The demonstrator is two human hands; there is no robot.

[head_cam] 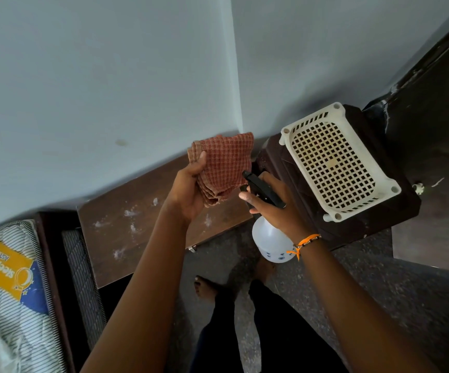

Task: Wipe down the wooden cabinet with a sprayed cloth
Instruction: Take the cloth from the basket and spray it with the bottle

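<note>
From the head camera, the left hand [188,189] is closed around a folded, rust-coloured checked cloth [224,168], thumb across its front, holding it up over the wooden cabinet [142,222]. The right hand [274,203] is wrapped around the neck of a white spray bottle [270,244], with fingers curled at the black trigger head [265,189], whose nozzle points at the cloth from just beside it. An orange thread bracelet [304,243] sits on the right wrist.

The cabinet stands low against the pale blue wall [110,76], its brown top marked with whitish smears and dust patches. To its right, in the corner, a dark brown plastic stool [333,227] carries a cream perforated basket [336,162] turned upside down. Further right a dark wooden door or panel [433,117] closes off that side. To the cabinet's left lies a striped mattress [11,305] in a dark bed frame, touching or almost touching the cabinet's end.

Open room is the speckled grey floor [366,292] in front, where the person's bare feet and dark trousers stand; the cabinet's front edge is unobstructed.

A yellow label on the mattress reads "sleepwell", seen upside down, with smaller text that cannot be read reliably. The bottle bears small dark marks that are illegible.
</note>
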